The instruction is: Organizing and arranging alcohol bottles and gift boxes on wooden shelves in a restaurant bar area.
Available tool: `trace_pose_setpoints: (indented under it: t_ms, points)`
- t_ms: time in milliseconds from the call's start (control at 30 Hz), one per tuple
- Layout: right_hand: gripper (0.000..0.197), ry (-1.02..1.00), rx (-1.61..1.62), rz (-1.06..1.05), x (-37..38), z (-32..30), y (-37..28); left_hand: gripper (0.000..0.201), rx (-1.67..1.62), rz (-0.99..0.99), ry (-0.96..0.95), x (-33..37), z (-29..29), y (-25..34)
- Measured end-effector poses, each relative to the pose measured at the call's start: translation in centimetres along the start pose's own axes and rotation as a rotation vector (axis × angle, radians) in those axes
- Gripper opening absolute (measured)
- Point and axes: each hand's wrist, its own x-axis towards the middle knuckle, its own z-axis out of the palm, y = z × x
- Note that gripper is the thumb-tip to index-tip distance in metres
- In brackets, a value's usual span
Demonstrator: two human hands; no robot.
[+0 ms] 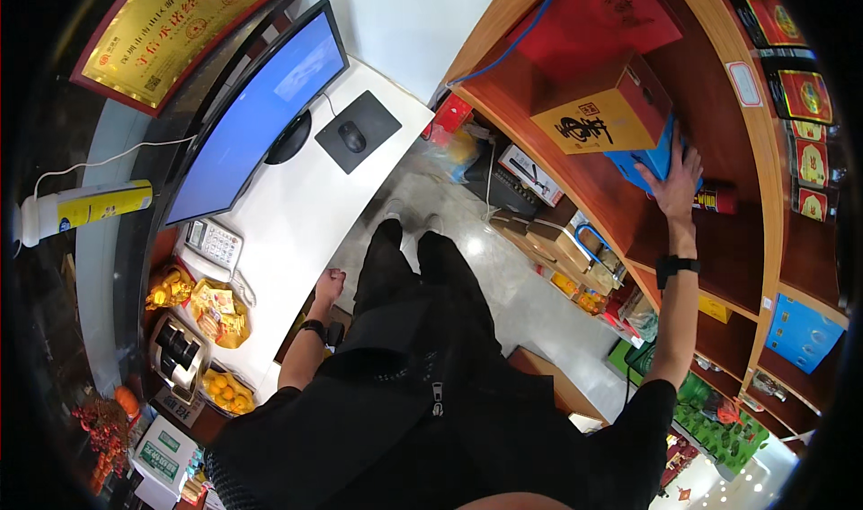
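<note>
My right hand (pixel 679 184) reaches into the wooden shelf on the right. Its thumb and spread fingers grip the side of a blue box (pixel 627 162), which sits partly behind the hand. Against the blue box stands a larger yellow carton (pixel 598 114) with dark lettering. Just beyond my fingers lies a red and black can (pixel 716 199). On the other side, my left hand (pixel 330 285) hangs by the edge of the white desk (pixel 297 231). Its fingers are curled closed, and I see nothing in them.
On the desk are a monitor (pixel 270 114), a mouse (pixel 351 136) on a black pad, a telephone (pixel 212 245) and a basket of oranges (pixel 226 393). Boxes (pixel 530 175) and packages line the floor below the shelf. A blue cable (pixel 512 47) runs along the shelf.
</note>
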Motion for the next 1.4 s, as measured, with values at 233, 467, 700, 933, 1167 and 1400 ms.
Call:
trace_pose_setpoints:
  t_ms: [233,467,700,933,1167,1400]
  points:
    - [0.115,0.094,-0.053,0.023,0.8,-1.0,-0.7,0.052,0.159,0.014,-0.072,-1.7,0.8,6.7]
    - [0.107,0.059,0.053,-0.081,-8.3,-5.2,-0.6,0.053,0.283,0.187,0.108,-8.0,-3.2,14.7]
    - [0.103,0.079,0.247,-0.163,-13.0,-9.6,5.3,0.043,0.123,0.621,0.210,-20.6,4.6,35.3]
    - [0.112,0.175,0.249,-0.148,-16.1,-8.9,9.2,0.077,0.309,1.387,0.216,-33.8,21.6,56.5]
    - [0.053,0.345,0.359,-0.160,-24.7,-9.8,14.1,0.107,0.186,1.613,0.090,-31.2,36.9,68.2]
    - [0.105,-0.023,0.487,0.021,-30.9,-13.5,22.1,0.084,0.372,1.468,-0.976,-35.2,43.6,69.8]
